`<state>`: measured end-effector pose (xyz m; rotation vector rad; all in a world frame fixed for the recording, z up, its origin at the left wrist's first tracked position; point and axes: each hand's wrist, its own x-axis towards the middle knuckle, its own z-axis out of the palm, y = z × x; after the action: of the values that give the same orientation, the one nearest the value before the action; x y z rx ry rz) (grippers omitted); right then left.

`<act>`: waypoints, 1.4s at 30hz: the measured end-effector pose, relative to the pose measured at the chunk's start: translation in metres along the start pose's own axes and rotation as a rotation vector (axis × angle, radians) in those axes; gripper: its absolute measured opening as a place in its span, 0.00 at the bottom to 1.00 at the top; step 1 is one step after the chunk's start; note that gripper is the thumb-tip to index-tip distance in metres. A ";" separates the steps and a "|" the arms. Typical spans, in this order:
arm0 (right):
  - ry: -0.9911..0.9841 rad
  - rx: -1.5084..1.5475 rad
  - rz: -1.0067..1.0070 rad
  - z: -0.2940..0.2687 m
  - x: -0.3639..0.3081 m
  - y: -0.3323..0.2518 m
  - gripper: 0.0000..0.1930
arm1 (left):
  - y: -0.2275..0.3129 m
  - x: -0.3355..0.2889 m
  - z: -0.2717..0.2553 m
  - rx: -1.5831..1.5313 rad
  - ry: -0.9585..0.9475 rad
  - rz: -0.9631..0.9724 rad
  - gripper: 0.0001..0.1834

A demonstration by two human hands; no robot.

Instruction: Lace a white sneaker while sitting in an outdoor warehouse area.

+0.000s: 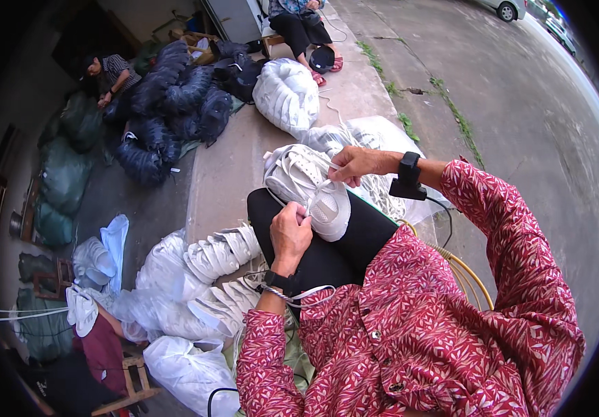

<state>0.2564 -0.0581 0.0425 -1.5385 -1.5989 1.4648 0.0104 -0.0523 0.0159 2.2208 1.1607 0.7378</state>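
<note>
My right grip (356, 165) is pinching white laces (323, 186), and my left grip (292, 235) is holding them too, fingertips narrowly together. The white shoe (330, 211) is resting on the black-trousered thighs (369, 233), its toe pointing toward the red patterned shirt (445, 306). Left of the thighs, nested white shoe parts (221, 254) are lying; farther ahead, a white wrapped bundle (287, 96) is sitting on the concrete (230, 163).

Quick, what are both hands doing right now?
Left hand: closed, pinching a thin white fabric shoelace on the white mesh-toed shoe.
Right hand: closed, also pinching white lace.
</note>
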 end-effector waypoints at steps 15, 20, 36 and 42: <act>0.145 -0.439 -0.358 0.020 -0.007 0.006 0.08 | 0.008 -0.001 0.009 0.165 0.203 -0.135 0.07; 0.485 -0.682 -0.475 0.031 -0.010 -0.001 0.08 | 0.013 -0.008 0.008 0.181 0.204 -0.158 0.08; 0.610 -0.745 -0.635 0.045 -0.009 -0.005 0.13 | 0.016 -0.004 0.003 0.074 0.143 -0.081 0.08; 0.482 -0.636 -0.471 0.041 -0.014 0.001 0.13 | 0.014 -0.002 0.000 0.149 0.034 -0.039 0.07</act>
<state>0.2239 -0.0856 0.0334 -1.5075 -2.0141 0.3039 0.0168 -0.0612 0.0247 2.3077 1.3099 0.6959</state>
